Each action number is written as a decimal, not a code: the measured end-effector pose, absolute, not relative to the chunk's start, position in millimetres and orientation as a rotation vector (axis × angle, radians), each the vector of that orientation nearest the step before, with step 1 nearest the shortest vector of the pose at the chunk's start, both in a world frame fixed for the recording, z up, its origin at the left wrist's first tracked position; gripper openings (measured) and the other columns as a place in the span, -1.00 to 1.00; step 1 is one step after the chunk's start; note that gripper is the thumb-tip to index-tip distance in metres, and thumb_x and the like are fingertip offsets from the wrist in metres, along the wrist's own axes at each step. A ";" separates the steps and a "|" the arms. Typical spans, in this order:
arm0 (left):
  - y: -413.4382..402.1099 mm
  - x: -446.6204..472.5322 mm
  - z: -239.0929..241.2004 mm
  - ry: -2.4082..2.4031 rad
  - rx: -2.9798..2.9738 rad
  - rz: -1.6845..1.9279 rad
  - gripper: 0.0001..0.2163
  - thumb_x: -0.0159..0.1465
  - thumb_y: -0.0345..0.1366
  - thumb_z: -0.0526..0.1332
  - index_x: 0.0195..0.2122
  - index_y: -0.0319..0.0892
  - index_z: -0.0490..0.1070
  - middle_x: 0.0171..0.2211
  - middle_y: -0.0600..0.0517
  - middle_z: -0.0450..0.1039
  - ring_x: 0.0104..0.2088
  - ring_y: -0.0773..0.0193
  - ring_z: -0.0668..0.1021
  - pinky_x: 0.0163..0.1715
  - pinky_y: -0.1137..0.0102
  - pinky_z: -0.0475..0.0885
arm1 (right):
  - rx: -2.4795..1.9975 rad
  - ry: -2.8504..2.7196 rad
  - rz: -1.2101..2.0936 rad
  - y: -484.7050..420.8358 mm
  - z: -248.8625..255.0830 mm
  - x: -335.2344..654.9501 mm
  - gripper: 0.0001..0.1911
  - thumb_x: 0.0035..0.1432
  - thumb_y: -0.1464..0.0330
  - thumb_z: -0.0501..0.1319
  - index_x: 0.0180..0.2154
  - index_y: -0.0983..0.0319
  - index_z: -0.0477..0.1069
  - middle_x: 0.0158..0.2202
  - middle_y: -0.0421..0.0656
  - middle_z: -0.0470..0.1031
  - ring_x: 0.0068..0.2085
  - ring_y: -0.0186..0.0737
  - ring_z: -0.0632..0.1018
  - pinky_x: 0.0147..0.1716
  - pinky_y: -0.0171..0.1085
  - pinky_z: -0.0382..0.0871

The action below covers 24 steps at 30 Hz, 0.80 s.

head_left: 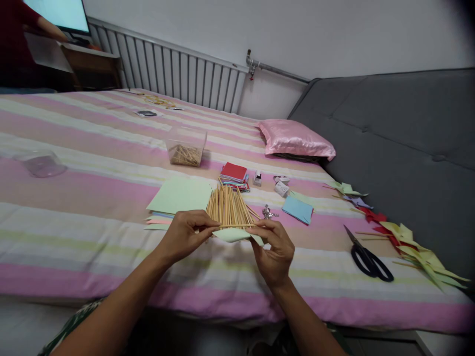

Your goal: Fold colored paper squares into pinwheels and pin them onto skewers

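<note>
A thin wooden stick [237, 226] runs level between my two hands, just in front of a pile of similar sticks [230, 205]. My left hand [187, 235] pinches its left end. With thumb and fingers closed, my right hand [273, 249] grips the right end along with a folded piece of light green paper [233, 235]. That paper hangs directly under the stick, its left edge close to my left fingertips. Whether paper and stick are joined is hidden by my right fingers. A stack of green sheets [181, 194] lies beyond my left hand, and small metal pins [267, 212] lie beyond my right.
Black scissors [367, 257] lie at right, near several paper pinwheels [404, 237]. Farther off are a clear box of sticks [185, 148], red-topped paper [233, 172], blue paper [298, 209], a small bottle [257, 178] and a pink pillow [297, 137]. A person [18, 44] is at far left.
</note>
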<state>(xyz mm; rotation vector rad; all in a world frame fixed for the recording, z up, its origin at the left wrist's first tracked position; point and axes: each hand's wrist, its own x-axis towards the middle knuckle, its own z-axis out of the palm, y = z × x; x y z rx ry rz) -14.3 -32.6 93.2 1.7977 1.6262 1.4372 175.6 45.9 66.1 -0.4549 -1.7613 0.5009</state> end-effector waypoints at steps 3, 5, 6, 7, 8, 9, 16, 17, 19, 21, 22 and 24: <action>-33.0 -14.0 92.7 1.626 1.804 1.429 -0.88 0.11 -0.44 0.22 -0.40 -0.21 0.57 -0.54 -0.02 0.51 -0.52 0.34 0.50 -0.58 0.51 0.35 | -0.467 -1.757 0.495 46.2 64.3 176.1 -0.77 0.00 0.54 0.26 -0.30 0.14 0.52 -0.31 -0.13 0.43 -0.30 -0.23 0.48 -0.38 -0.26 0.43; -33.4 -13.9 92.2 1.629 1.805 1.421 -0.87 0.09 -0.46 0.22 -0.39 -0.22 0.58 -0.54 -0.01 0.50 -0.53 0.35 0.50 -0.59 0.52 0.34 | -0.472 -1.757 0.481 46.5 63.5 176.4 -0.78 0.01 0.53 0.25 -0.30 0.13 0.52 -0.32 -0.14 0.43 -0.30 -0.22 0.49 -0.37 -0.24 0.43; -33.6 -13.8 92.0 1.628 1.804 1.416 -0.86 0.09 -0.47 0.22 -0.40 -0.22 0.58 -0.54 -0.01 0.50 -0.53 0.35 0.49 -0.59 0.52 0.34 | -0.471 -1.756 0.472 46.6 63.3 176.6 -0.78 0.01 0.53 0.24 -0.31 0.13 0.51 -0.32 -0.14 0.43 -0.29 -0.22 0.49 -0.36 -0.24 0.43; -33.8 -13.7 91.8 1.626 1.803 1.414 -0.86 0.09 -0.47 0.21 -0.40 -0.21 0.58 -0.54 0.00 0.50 -0.53 0.35 0.49 -0.58 0.52 0.34 | -0.470 -1.753 0.464 46.7 63.2 176.7 -0.78 0.01 0.53 0.24 -0.31 0.13 0.51 -0.32 -0.15 0.43 -0.29 -0.22 0.49 -0.36 -0.24 0.43; -33.8 -13.4 91.7 1.621 1.800 1.410 -0.86 0.09 -0.47 0.21 -0.40 -0.21 0.57 -0.54 0.00 0.50 -0.52 0.35 0.50 -0.58 0.51 0.34 | -0.466 -1.751 0.460 46.7 63.4 176.9 -0.78 0.00 0.54 0.24 -0.31 0.14 0.50 -0.32 -0.15 0.44 -0.29 -0.22 0.49 -0.36 -0.24 0.43; -33.8 -13.0 91.7 1.617 1.797 1.407 -0.86 0.09 -0.47 0.21 -0.40 -0.22 0.57 -0.54 -0.01 0.51 -0.52 0.35 0.50 -0.57 0.51 0.34 | -0.460 -1.745 0.458 46.9 63.6 177.0 -0.79 -0.01 0.54 0.25 -0.32 0.15 0.49 -0.32 -0.15 0.44 -0.29 -0.21 0.49 -0.35 -0.23 0.42; -33.3 -9.4 90.6 1.595 1.744 1.375 -0.90 0.11 -0.36 0.25 -0.44 -0.23 0.57 -0.52 -0.03 0.51 -0.49 0.32 0.50 -0.53 0.48 0.34 | -0.468 -1.698 0.471 47.2 65.4 175.9 -0.84 -0.02 0.53 0.26 -0.37 0.19 0.39 -0.41 -0.19 0.44 -0.32 -0.21 0.48 -0.29 -0.18 0.40; -33.2 -9.3 89.8 1.601 1.739 1.366 -0.90 0.11 -0.36 0.25 -0.44 -0.23 0.57 -0.52 -0.03 0.51 -0.49 0.31 0.50 -0.53 0.48 0.34 | -0.488 -1.688 0.486 47.1 65.3 175.3 -0.85 -0.01 0.52 0.26 -0.37 0.19 0.38 -0.41 -0.19 0.43 -0.32 -0.22 0.48 -0.28 -0.19 0.40; -32.4 -9.3 87.3 1.620 1.719 1.347 -0.89 0.11 -0.34 0.25 -0.45 -0.24 0.56 -0.52 -0.04 0.50 -0.49 0.30 0.49 -0.53 0.47 0.33 | -0.543 -1.677 0.543 47.3 65.0 174.2 -0.87 0.00 0.49 0.27 -0.37 0.19 0.36 -0.40 -0.19 0.42 -0.33 -0.24 0.48 -0.30 -0.22 0.41; -30.9 -9.4 84.1 1.633 1.688 1.322 -0.86 0.12 -0.31 0.24 -0.43 -0.25 0.56 -0.50 -0.06 0.50 -0.47 0.28 0.50 -0.52 0.45 0.33 | -0.602 -1.674 0.622 48.8 64.7 173.8 -0.87 0.01 0.47 0.27 -0.36 0.19 0.36 -0.38 -0.21 0.42 -0.34 -0.27 0.48 -0.33 -0.27 0.42; -29.8 -9.5 82.5 1.629 1.669 1.311 -0.85 0.13 -0.30 0.23 -0.40 -0.26 0.56 -0.47 -0.06 0.50 -0.45 0.27 0.50 -0.50 0.45 0.33 | -0.629 -1.674 0.655 50.3 64.6 173.8 -0.86 0.01 0.46 0.27 -0.34 0.19 0.36 -0.38 -0.21 0.42 -0.35 -0.28 0.48 -0.34 -0.29 0.42; -27.4 -9.6 79.6 1.606 1.633 1.281 -0.82 0.16 -0.29 0.20 -0.32 -0.26 0.55 -0.42 -0.08 0.50 -0.41 0.25 0.50 -0.47 0.43 0.34 | -0.687 -1.664 0.696 54.5 65.0 174.7 -0.82 -0.01 0.42 0.30 -0.31 0.19 0.36 -0.35 -0.22 0.43 -0.34 -0.29 0.48 -0.33 -0.29 0.42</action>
